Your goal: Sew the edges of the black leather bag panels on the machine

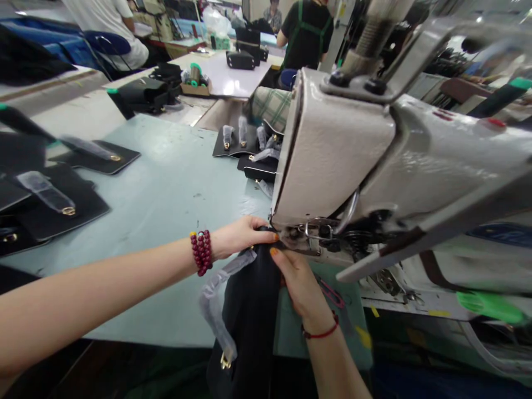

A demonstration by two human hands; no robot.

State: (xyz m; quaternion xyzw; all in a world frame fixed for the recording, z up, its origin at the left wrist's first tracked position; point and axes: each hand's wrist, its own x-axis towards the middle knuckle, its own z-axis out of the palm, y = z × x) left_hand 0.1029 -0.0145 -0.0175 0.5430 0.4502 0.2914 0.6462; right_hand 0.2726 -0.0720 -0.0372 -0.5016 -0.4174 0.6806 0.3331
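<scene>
A black bag panel point(253, 310) hangs over the table's front edge, its far end under the head of a sewing machine point(332, 144). Gripping the panel's upper left edge, my left hand point(245, 233) has its thumb laid along the top near the needle area. My right hand point(297, 274) pinches the panel's right edge close to the same spot. A handle wrapped in clear plastic point(214, 305), with gold-coloured buckles at its ends, runs along the panel. The needle and presser foot are mostly hidden by the machine head.
More black panels with wrapped handles lie on the pale green table point(166, 166), at left point(62, 205) and behind the machine point(236, 138). Pink-handled scissors point(332, 293) lie right of my right hand. A box of thread spools point(195, 83) stands farther back. Other people sit or stand beyond.
</scene>
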